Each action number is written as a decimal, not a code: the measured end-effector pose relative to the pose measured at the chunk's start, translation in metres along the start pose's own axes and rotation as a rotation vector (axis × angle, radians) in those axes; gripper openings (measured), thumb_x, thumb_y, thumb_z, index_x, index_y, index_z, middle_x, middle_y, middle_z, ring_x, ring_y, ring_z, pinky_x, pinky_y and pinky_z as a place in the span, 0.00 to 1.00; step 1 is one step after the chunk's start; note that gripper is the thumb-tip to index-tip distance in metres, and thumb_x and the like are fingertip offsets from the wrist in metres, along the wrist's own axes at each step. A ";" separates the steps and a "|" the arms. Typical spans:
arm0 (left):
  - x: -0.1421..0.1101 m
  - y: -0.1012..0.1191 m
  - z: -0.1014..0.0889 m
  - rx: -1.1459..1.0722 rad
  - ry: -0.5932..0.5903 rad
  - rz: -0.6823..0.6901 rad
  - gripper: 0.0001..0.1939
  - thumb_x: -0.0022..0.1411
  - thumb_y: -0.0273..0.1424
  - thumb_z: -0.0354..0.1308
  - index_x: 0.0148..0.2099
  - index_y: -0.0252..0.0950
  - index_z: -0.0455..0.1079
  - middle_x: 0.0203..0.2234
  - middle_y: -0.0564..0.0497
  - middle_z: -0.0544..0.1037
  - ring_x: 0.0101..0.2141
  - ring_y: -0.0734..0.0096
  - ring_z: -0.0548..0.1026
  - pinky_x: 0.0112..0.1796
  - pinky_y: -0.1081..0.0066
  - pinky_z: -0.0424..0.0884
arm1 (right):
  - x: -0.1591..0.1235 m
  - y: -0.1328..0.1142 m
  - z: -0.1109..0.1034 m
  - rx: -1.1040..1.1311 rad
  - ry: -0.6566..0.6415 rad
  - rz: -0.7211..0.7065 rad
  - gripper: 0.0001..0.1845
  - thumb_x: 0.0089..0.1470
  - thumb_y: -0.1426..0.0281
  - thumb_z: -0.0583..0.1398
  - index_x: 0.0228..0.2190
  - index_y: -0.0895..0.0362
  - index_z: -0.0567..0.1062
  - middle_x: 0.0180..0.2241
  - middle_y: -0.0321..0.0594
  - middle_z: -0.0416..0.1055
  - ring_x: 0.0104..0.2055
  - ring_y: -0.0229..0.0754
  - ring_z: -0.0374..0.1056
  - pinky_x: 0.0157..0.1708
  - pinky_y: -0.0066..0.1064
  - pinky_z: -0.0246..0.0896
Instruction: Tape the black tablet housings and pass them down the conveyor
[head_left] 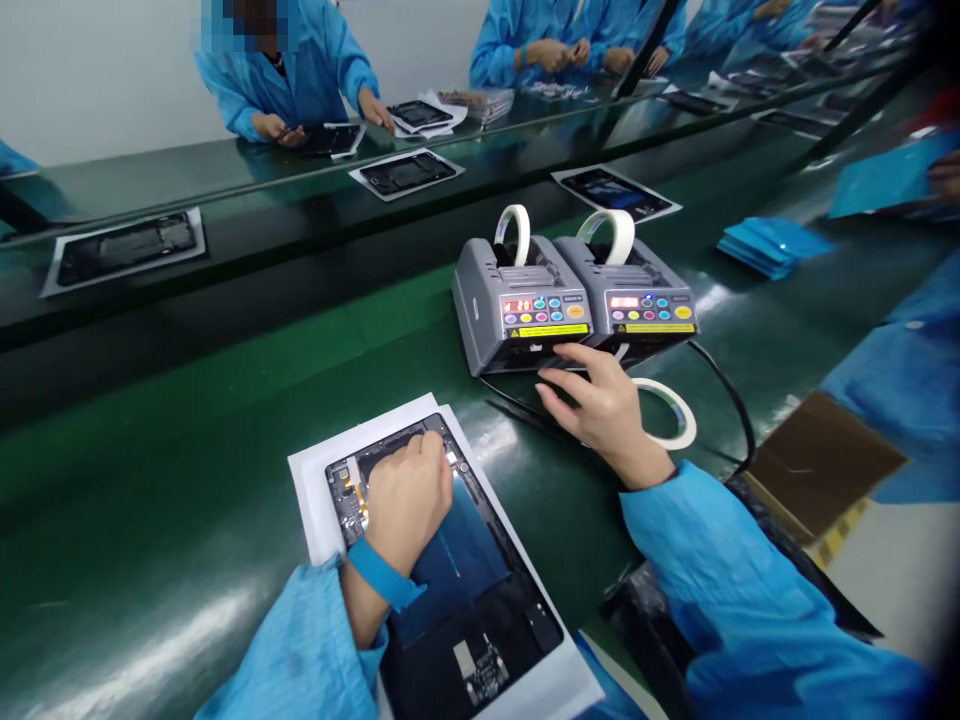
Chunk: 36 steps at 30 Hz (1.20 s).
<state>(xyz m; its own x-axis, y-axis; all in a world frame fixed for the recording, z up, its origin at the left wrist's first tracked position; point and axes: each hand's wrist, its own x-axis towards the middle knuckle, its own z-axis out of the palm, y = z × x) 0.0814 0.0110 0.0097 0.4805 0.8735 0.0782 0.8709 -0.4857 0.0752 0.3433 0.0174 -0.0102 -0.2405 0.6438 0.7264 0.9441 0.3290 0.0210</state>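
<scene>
An opened tablet point(480, 570) with its inner parts showing lies on white paper point(315, 500) in front of me. My left hand point(411, 490) is curled over its upper part, fingers closed and pointing down; whatever they may hold is hidden. A blue band circles that wrist. My right hand point(596, 400) is at the front of the left tape dispenser point(517, 300), fingers apart, with a small white bit near the outlet just beyond the fingertips. Beside it stands the right tape dispenser point(637, 290), white tape at its outlet. Both carry white tape rolls on top.
A loose tape roll point(684, 415) and black tweezers point(525, 412) lie near my right hand. A black cable point(731, 385) runs from the dispensers. Further off are a conveyor belt with more tablets point(409, 173), blue packets point(772, 245), a cardboard box point(825, 465) and co-workers in blue.
</scene>
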 end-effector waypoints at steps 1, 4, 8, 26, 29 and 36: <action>0.000 0.000 0.000 0.000 0.000 0.002 0.06 0.64 0.27 0.46 0.35 0.38 0.63 0.27 0.52 0.74 0.27 0.64 0.75 0.25 0.68 0.59 | 0.001 0.000 0.000 0.004 -0.002 0.007 0.15 0.53 0.71 0.61 0.44 0.57 0.74 0.46 0.50 0.70 0.47 0.49 0.68 0.43 0.40 0.68; 0.001 0.000 0.000 0.006 -0.007 0.000 0.06 0.65 0.28 0.47 0.35 0.38 0.63 0.27 0.52 0.74 0.27 0.65 0.75 0.24 0.68 0.58 | 0.003 -0.001 0.000 -0.026 -0.024 0.014 0.22 0.53 0.71 0.61 0.51 0.58 0.70 0.45 0.50 0.70 0.46 0.49 0.68 0.43 0.40 0.68; 0.002 0.000 0.000 0.001 -0.018 -0.007 0.06 0.65 0.28 0.47 0.35 0.38 0.63 0.27 0.52 0.74 0.27 0.64 0.75 0.25 0.68 0.58 | 0.002 -0.002 0.000 -0.020 -0.023 -0.016 0.12 0.53 0.70 0.62 0.41 0.58 0.75 0.46 0.51 0.70 0.46 0.49 0.68 0.43 0.40 0.68; -0.001 0.001 -0.002 -0.027 -0.046 -0.032 0.07 0.65 0.28 0.46 0.35 0.38 0.64 0.28 0.52 0.74 0.27 0.65 0.75 0.25 0.68 0.60 | 0.022 -0.005 -0.004 -0.053 0.072 0.000 0.02 0.55 0.73 0.60 0.32 0.54 0.73 0.30 0.38 0.74 0.31 0.38 0.70 0.28 0.29 0.62; -0.001 0.001 -0.002 -0.056 -0.059 -0.022 0.06 0.65 0.28 0.47 0.36 0.38 0.64 0.28 0.52 0.74 0.28 0.65 0.75 0.26 0.68 0.61 | 0.030 -0.027 -0.018 0.114 -0.014 -0.021 0.03 0.55 0.73 0.60 0.34 0.55 0.73 0.32 0.39 0.74 0.33 0.38 0.70 0.31 0.29 0.64; 0.001 -0.001 -0.002 -0.065 -0.079 -0.011 0.06 0.66 0.29 0.47 0.35 0.38 0.63 0.27 0.51 0.74 0.28 0.65 0.75 0.27 0.68 0.63 | 0.040 -0.071 0.001 0.468 -0.313 -0.111 0.06 0.59 0.73 0.55 0.35 0.56 0.73 0.34 0.39 0.75 0.36 0.37 0.71 0.34 0.28 0.64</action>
<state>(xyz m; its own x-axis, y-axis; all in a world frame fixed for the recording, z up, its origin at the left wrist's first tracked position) 0.0809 0.0123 0.0118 0.4800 0.8773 -0.0010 0.8687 -0.4751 0.1401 0.2667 0.0207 0.0173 -0.4554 0.7381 0.4978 0.7257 0.6317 -0.2727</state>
